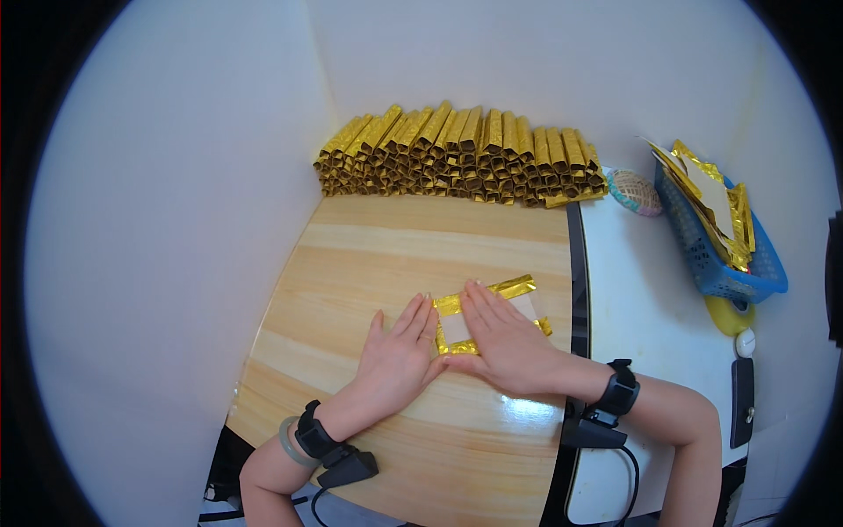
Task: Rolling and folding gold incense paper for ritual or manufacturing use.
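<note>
A small sheet of gold foil paper with a pale middle [454, 328] lies on the wood-grain table [351, 255], its gold border folded over along the edges. My right hand [505, 342] rests flat across the sheet, fingers stretched forward, covering its centre. Along the left edge of the sheet lies my left hand [397, 347], palm down with fingers straight and the thumb close to the right thumb. Neither hand grips anything. Part of the sheet is hidden under the right hand.
Many gold paper tubes [457, 154] are stacked against the back wall. To the right, a white table [641, 281] holds a blue basket [702, 263] of gold sheets, a small woven round item [634, 191], a yellow object [729, 318] and a dark narrow case [743, 400]. Walls stand close on both sides.
</note>
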A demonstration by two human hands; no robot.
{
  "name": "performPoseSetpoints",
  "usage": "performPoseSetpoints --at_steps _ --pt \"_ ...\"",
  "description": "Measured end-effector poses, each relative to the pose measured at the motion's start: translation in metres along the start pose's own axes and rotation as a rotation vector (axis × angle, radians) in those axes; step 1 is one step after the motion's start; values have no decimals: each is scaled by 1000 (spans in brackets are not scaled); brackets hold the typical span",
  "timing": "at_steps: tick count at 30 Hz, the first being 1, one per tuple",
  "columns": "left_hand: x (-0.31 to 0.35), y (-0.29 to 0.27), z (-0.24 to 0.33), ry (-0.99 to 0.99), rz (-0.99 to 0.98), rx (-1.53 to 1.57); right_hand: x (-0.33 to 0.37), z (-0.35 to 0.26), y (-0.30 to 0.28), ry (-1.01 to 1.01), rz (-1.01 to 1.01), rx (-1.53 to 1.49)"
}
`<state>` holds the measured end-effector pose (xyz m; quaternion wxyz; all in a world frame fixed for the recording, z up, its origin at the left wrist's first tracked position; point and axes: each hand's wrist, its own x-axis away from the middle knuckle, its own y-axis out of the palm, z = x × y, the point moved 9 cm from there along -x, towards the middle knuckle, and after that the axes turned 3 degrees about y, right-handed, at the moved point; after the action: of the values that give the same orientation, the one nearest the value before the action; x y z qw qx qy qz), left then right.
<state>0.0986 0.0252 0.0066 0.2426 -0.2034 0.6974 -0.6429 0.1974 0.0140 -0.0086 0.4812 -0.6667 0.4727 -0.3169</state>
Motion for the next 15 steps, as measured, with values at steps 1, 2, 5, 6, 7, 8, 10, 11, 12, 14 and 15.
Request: performPoseSetpoints --at_steps 1,2,5,6,7,8,10,11,12,14,15 --pt "0 0 0 -3 -3 0 3 4 -3 -3 7 13" --pt "0 -1 -1 -11 5 6 5 8 -6 -5 5 10" --pt "-3 0 -1 -13 15 29 14 24 -12 13 -36 62" --pt "-2 0 -1 -14 15 37 16 29 -14 26 -34 78" --pt "-2 0 -1 -17 13 36 19 35 -16 38 -32 95" --pt "-2 0 -2 -25 4 35 21 40 -16 35 -32 92" --pt "-3 -1 -1 -27 0 36 27 55 -19 77 -8 95" --pt "-3 -1 0 -33 -10 42 30 60 -22 78 -7 96" --pt "-3 -2 0 -40 -20 48 34 64 -26 79 -7 140" --pt "-3 -2 -1 -47 -23 52 36 65 -28 79 -5 186" --pt "-3 -1 -1 -54 -26 56 36 65 -29 83 7 189"
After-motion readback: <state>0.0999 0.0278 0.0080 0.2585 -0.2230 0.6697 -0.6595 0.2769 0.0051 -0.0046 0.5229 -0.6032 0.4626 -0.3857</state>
